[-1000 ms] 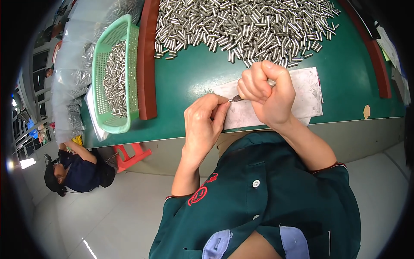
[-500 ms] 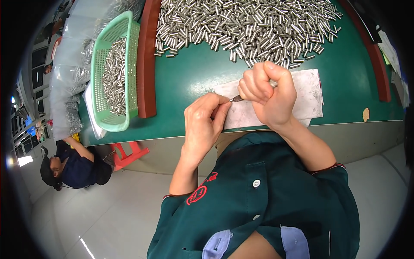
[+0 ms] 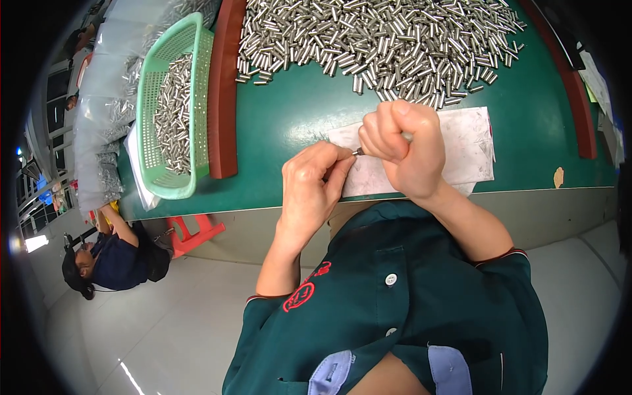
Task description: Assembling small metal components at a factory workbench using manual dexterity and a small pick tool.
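Observation:
My left hand (image 3: 307, 178) pinches a small silver metal cylinder between thumb and forefinger, mostly hidden by the fingertips. My right hand (image 3: 413, 148) is closed in a fist around a slim tool (image 3: 359, 151). Only its short dark tip shows, meeting the cylinder at my left fingertips; its kind cannot be made out. Both hands are over a smudged white sheet (image 3: 466, 141) near the table's front edge. Just beyond them spreads a large pile of short silver metal cylinders (image 3: 388, 46).
A light green plastic basket (image 3: 146, 145) holding similar cylinders stands left of a red-brown rail (image 3: 223, 99). Another such rail (image 3: 579, 112) bounds the green table (image 3: 276, 112) on the right. Clear bags of metal parts (image 3: 99, 125) line the far left. A person (image 3: 118, 257) is beyond, near a red stool (image 3: 197, 235).
My right fist has shifted slightly left, toward my left hand, and turned a little; less of the tool's tip shows. My left hand stays almost still, keeping its pinch.

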Motion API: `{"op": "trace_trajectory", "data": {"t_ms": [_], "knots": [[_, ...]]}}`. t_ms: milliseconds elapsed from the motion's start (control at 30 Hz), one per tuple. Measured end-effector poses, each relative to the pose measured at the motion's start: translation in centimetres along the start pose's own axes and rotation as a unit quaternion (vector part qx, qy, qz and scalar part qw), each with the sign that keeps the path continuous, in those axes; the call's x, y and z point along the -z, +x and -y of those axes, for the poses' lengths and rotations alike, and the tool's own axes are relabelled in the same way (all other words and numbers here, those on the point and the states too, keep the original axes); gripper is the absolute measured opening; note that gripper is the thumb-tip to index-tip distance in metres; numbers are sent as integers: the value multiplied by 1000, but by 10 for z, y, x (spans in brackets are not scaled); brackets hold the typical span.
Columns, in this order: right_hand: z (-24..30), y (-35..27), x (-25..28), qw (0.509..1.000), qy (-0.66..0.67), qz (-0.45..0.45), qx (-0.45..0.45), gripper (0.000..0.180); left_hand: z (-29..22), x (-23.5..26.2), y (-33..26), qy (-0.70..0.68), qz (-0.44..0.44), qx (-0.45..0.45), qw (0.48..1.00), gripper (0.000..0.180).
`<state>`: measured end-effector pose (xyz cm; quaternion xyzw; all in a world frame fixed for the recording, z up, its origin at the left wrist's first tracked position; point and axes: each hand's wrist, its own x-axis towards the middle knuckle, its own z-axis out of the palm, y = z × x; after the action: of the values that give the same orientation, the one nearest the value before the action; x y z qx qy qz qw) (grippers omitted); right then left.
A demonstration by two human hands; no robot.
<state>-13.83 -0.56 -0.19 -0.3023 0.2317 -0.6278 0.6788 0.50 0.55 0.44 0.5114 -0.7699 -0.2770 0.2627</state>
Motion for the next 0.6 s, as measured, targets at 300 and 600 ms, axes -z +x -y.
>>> {"op": "trace_trajectory", "data": {"t_ms": [300,600], "knots": [[-4,-2,-9,972,-206,37,105,28,-3,0,1,10,-4,-3,1000,7],[-3,-3,0,999,8,-13,30,37,1,9,-4,-358,-14,168,918,8]]}}
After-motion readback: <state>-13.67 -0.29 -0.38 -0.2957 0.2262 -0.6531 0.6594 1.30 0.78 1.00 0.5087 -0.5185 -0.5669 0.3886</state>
